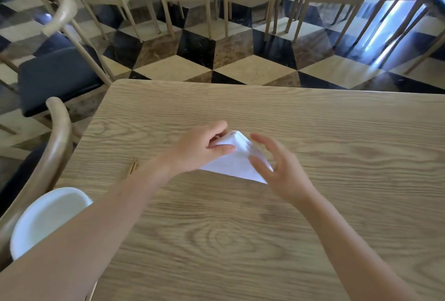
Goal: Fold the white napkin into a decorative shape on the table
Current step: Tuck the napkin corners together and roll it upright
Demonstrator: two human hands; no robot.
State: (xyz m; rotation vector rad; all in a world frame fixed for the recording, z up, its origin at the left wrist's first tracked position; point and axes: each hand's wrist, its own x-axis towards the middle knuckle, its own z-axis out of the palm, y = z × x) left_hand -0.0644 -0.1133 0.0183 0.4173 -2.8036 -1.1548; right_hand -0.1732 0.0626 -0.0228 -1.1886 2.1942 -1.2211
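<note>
A white napkin folded into a triangle (237, 160) lies mid-table on the light wood-grain table (337, 132). The left hand (199, 148) pinches its raised top corner. The right hand (277, 166) hovers at its right edge, fingers spread apart.

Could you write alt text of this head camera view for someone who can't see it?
A person's left hand pinches the top of a white napkin folded into a triangle on a wooden table, while the right hand hovers open beside it.

Napkin (237, 160) in my hands: plain white. Table (313, 132): light tan w/ wavy wood grain. Plate (45, 216) white. Floor (240, 65): black/cream/brown cube pattern. Chairs (57, 77): beige frames, dark navy seats.
</note>
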